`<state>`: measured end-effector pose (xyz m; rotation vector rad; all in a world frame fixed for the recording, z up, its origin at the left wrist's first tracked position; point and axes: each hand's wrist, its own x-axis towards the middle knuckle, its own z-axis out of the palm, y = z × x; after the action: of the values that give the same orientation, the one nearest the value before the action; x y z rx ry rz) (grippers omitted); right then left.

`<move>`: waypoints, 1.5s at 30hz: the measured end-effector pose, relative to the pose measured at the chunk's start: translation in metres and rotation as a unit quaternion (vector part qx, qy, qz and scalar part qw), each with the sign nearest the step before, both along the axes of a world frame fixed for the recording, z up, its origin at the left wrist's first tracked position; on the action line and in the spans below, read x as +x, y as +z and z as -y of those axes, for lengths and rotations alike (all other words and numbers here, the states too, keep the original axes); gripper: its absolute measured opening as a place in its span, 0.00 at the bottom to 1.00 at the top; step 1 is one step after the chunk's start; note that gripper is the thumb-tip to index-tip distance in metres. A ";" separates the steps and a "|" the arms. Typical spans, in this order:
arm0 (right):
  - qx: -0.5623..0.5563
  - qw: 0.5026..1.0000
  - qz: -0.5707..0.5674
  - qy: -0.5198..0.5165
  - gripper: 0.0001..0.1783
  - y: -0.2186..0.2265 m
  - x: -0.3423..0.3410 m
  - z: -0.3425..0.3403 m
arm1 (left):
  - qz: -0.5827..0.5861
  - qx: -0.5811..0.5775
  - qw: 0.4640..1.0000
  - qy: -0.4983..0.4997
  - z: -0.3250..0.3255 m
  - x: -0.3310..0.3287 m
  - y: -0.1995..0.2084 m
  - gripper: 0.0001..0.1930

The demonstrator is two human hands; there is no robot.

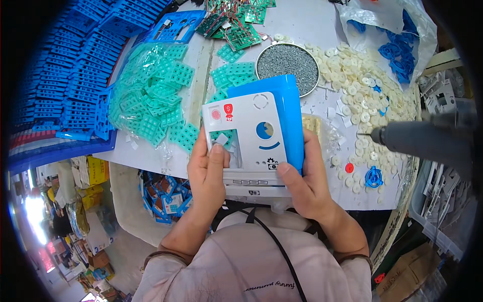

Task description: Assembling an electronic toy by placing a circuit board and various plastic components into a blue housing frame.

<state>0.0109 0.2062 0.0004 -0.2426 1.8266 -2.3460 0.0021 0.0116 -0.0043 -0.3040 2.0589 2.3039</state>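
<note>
Both of my hands hold a white plastic panel (246,108) over the table's near edge. It has a rectangular opening, a round hole and red and black printed symbols. My left hand (207,171) grips its left side, the thumb lying by the opening next to a small white piece (221,139). My right hand (313,189) closes round the lower right side, its thumb on the white face. Behind the white panel is a blue plastic panel (293,121), pinched with it in the right hand. The fingers underneath are partly hidden.
Green rubber keypads (151,95) lie left, near stacked blue panels (75,70). Circuit boards (241,35) and a round tray of screws (287,63) are farther back. White discs (357,100) cover the right side, where a power screwdriver (422,136) juts in. A bin (126,201) stands below.
</note>
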 end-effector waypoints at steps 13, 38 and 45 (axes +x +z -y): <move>-0.175 0.982 0.072 -0.017 0.34 -0.004 0.002 0.001 | -0.019 0.095 0.995 -0.030 0.003 -0.005 0.009 0.28; -0.143 0.974 0.163 0.060 0.45 -0.017 0.013 -0.015 | -0.060 -0.033 0.997 -0.044 0.011 -0.007 0.016 0.23; -0.093 0.986 0.096 0.094 0.43 -0.018 0.026 -0.017 | -0.060 0.001 0.998 -0.004 0.018 -0.036 0.031 0.13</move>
<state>0.0364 0.2228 -0.0172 -0.1932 1.4338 -2.3175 -0.0342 -0.0061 0.0263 -0.1594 2.1072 2.3743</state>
